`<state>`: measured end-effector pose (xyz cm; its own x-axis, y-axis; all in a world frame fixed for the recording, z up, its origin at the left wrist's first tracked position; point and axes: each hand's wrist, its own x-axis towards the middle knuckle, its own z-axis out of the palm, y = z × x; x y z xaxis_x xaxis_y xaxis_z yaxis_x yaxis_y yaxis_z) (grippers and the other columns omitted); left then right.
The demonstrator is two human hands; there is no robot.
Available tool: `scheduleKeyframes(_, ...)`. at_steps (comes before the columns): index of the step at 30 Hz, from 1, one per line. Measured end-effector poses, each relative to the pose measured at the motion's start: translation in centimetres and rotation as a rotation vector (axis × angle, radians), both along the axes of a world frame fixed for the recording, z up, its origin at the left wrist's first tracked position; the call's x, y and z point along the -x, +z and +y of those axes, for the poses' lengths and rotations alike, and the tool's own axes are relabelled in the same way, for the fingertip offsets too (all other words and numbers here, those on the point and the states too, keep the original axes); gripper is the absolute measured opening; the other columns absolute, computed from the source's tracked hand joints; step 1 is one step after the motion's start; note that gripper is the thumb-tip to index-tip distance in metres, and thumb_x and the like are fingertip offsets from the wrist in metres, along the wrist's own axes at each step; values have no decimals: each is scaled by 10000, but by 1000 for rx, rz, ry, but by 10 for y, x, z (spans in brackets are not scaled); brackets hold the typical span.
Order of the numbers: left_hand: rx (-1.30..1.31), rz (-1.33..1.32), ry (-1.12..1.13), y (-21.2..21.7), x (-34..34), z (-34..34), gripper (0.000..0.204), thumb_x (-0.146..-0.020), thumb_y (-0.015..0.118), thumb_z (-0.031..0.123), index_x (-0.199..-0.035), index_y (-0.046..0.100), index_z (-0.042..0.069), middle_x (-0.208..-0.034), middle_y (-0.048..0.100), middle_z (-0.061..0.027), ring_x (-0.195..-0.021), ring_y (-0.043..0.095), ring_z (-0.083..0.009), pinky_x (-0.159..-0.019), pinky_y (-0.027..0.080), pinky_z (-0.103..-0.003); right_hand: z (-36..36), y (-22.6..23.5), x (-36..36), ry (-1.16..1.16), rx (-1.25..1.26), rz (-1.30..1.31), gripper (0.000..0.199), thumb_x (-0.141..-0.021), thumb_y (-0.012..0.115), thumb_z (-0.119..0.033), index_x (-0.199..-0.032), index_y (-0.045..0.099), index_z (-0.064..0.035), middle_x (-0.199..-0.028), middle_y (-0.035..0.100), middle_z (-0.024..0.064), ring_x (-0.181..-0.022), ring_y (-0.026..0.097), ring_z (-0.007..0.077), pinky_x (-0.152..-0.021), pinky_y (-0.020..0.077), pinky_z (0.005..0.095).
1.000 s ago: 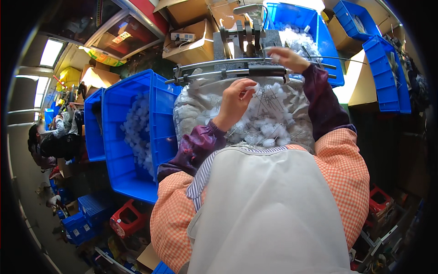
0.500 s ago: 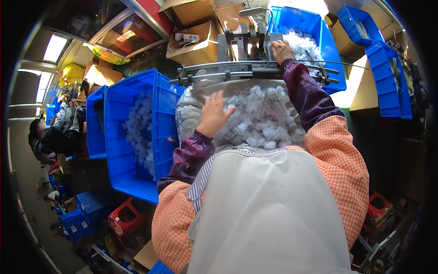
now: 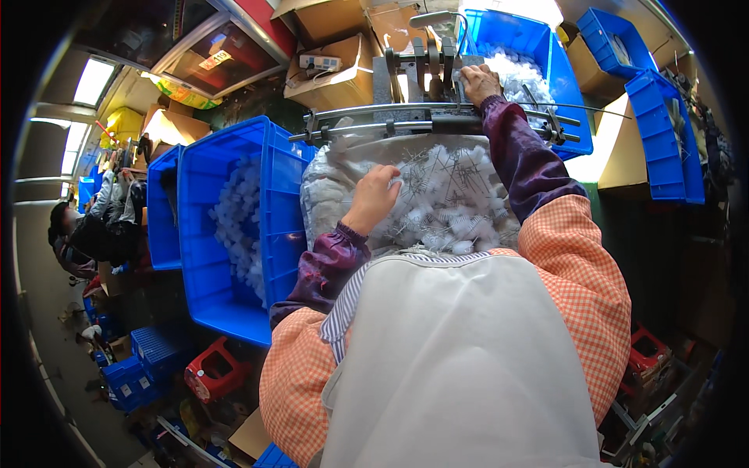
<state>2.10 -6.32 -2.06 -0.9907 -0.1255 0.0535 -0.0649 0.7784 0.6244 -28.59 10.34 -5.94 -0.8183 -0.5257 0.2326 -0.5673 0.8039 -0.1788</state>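
My left hand (image 3: 373, 198) is over the left part of a heap on a grey cloth (image 3: 321, 191) in front of me. Its fingers are bent in toward the thumb; anything between them is too small to make out. White fluffy tufts (image 3: 462, 226) and thin metal wires (image 3: 445, 178) make up the heap. Farther off, my right hand (image 3: 481, 84) reaches to the right side of a dark bench machine (image 3: 431, 66) with upright discs. The fingers there are curled, and what they grip is hidden. Between hands and machine runs a metal rod (image 3: 374, 131) crosswise.
A large blue bin (image 3: 222, 308) with white tufts stands to my left. Another blue bin (image 3: 507, 30) with tufts is behind the machine at right. Cardboard boxes (image 3: 335, 74) and a red stool (image 3: 214, 373) are around. A person (image 3: 105, 226) sits at far left.
My left hand has gone from spread fingers to bent ones and moved slightly right over the heap. The right hand stays by the machine, with only a slight shift.
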Motion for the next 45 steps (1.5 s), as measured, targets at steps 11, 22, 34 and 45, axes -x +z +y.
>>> scheduleKeyframes(11, 264, 277, 0, 22, -8, 9, 270, -732, 664, 189, -926, 580, 21, -918, 577, -152, -837, 577, -332, -727, 464, -385, 6, 6, -1, -278, -152, -77, 344, -795, 541, -395, -1090, 608, -230, -1131, 558, 2, -1126, 418, 236, -932, 286, 459)
scheduleKeyframes(22, -11, -25, -36, 25, -27, 4, 132, -717, 612, 52, -846, 612, 24, -818, 564, -136, -792, 575, -294, -701, 466, -354, -16, 4, -32, -208, -44, -22, 330, -757, 539, -310, -1008, 611, -108, -1094, 527, 92, -1103, 400, 287, -924, 278, 435)
scheduleKeyframes(34, 24, 179, 15, 76, -28, -5, 168, -720, 604, -39, -883, 603, 4, -901, 597, -117, -766, 614, -238, -640, 493, -285, -20, 7, -35, -202, -117, -23, 313, -782, 515, -304, -1032, 604, -138, -1115, 530, 81, -1104, 424, 262, -916, 287, 429)
scheduleKeyframes(45, -324, 254, 13, 79, 0, 14, 87, -755, 652, 6, -833, 617, -11, -750, 635, -74, -674, 621, -112, -597, 483, -212, 27, 22, 22, -156, -347, -55, 255, -788, 507, -166, -1032, 566, -116, -1013, 624, 133, -947, 612, 267, -837, 415, 438)
